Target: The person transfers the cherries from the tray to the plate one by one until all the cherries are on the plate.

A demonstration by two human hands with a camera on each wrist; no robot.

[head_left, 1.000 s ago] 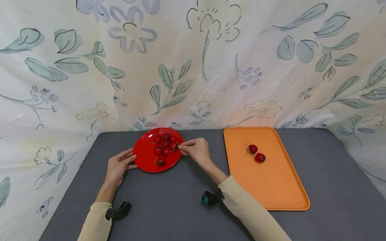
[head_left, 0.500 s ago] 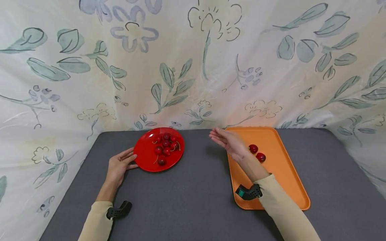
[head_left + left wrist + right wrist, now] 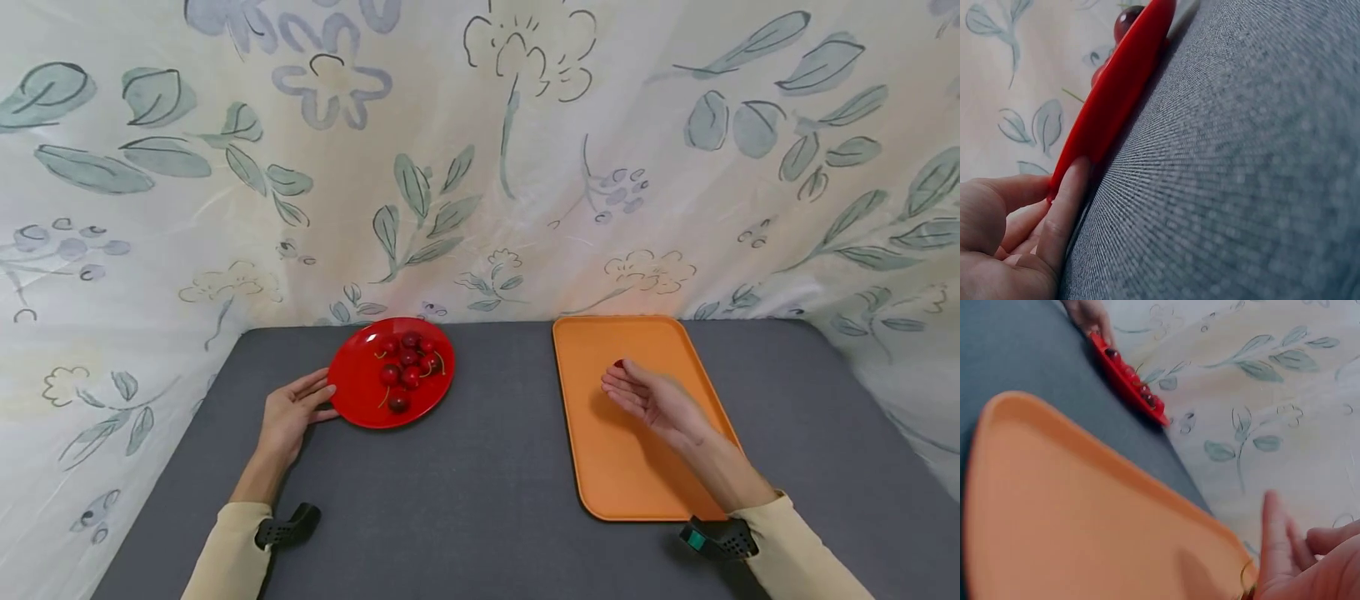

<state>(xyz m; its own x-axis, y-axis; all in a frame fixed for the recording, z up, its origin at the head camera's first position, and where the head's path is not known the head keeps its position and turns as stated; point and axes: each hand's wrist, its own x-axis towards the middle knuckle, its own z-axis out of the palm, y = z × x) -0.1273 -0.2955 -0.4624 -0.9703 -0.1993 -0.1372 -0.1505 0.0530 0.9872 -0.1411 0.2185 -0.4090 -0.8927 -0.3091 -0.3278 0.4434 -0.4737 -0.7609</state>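
Note:
My left hand [image 3: 288,417] pinches the near-left rim of a round red plate [image 3: 356,387], its fingers on either side of the edge in the left wrist view. On the plate lie several dark red cherries [image 3: 409,357], some with green stems. Over an orange tray [image 3: 600,475] my right hand [image 3: 660,404] is held with its fingers fairly straight and nothing gripped. Just past its fingertips a bit of a cherry [image 3: 619,364] shows on the tray; the hand hides the rest. The right wrist view catches a curved stem [image 3: 1244,573] beside the fingers.
A dark grey table [image 3: 495,467] carries both plate and tray, with a gap of bare cloth between them. Behind it hangs a floral curtain [image 3: 525,233]. Each wrist wears a black camera band [image 3: 288,527].
My right hand has left the plate's right rim and the cherry stem there, travelling right until over the tray, fingers straightening. The left hand has kept its hold on the plate.

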